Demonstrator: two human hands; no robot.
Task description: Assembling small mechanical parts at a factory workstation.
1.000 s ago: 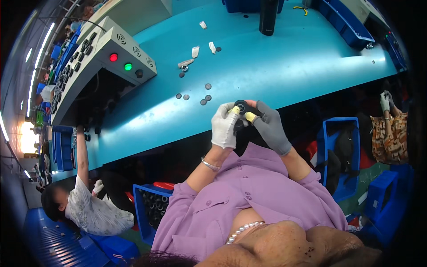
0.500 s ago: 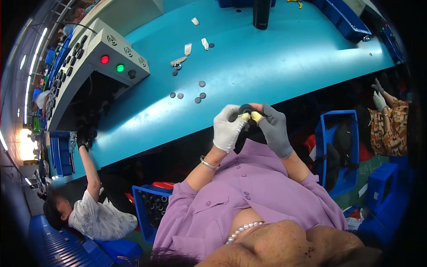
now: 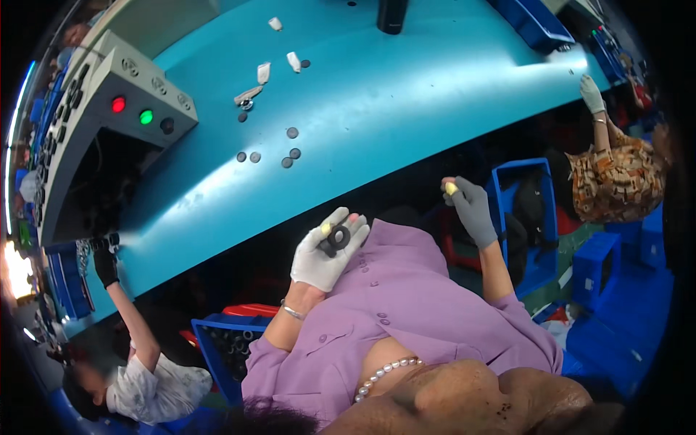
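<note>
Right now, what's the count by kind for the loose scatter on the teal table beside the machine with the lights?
Dark discs: 7
Whitish scraps: 4
Shiny metal piece: 1
Total: 12
Dark spot at the top edge left out: can't tell what it is.

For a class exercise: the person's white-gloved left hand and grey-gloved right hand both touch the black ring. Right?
Not quite: the head view shows the white-gloved left hand touching the black ring, but the grey-gloved right hand apart from it.
</note>
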